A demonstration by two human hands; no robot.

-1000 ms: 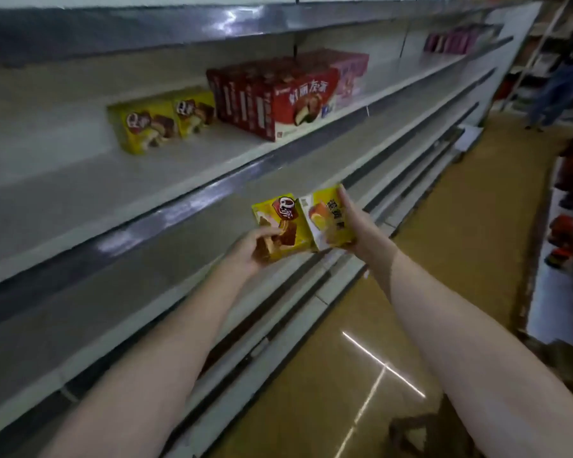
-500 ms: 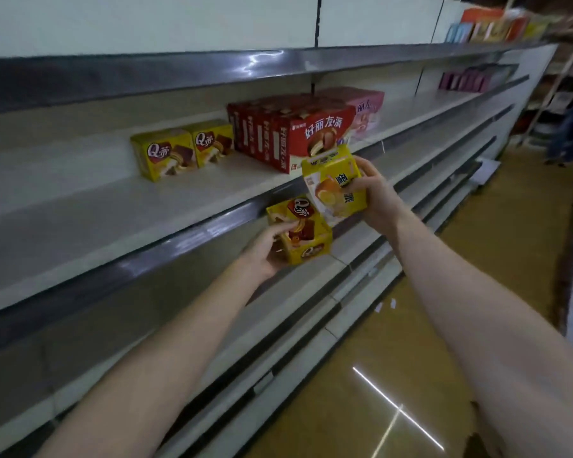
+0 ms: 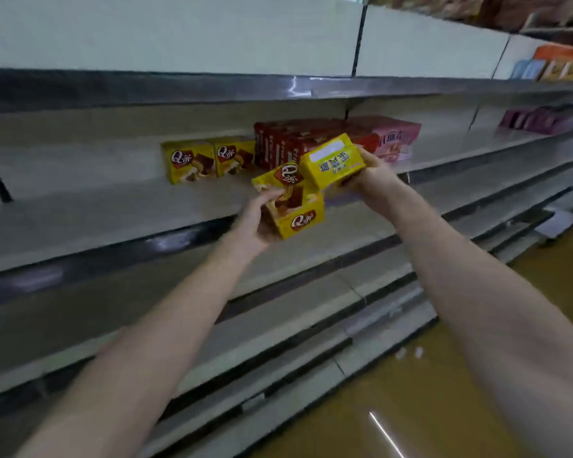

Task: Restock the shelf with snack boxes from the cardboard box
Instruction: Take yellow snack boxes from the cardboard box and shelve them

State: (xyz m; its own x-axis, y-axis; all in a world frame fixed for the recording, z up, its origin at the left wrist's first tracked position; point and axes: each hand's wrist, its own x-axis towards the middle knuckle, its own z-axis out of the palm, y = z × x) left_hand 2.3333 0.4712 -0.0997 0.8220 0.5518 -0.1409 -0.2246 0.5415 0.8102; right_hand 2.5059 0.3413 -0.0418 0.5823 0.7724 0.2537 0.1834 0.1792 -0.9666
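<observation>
Whole frame motion-blurred; print on boxes partly unreadable. Left hand (image 3: 257,219) grips yellow chocolate-cake box (image 3: 291,201), fingers curled over its left face, palm side hidden. Right hand (image 3: 374,180) grips second yellow box (image 3: 333,160) from right end; fingertips concealed behind it. Both boxes tilted, touching, held in front of shelf (image 3: 113,206) edge. On shelf at 11 o'clock of held pair: two matching yellow boxes (image 3: 209,158). Behind the pair, partly blocked: red cartons (image 3: 291,137), pink carton (image 3: 394,137). Cardboard, rectangular, glossy.

Glossy printed-card snack boxes (image 3: 290,200) in both hands. Shelf (image 3: 119,213) beyond them: matt deck, shiny metal edge strip. Floor (image 3: 437,408) below is polished, reflective.
</observation>
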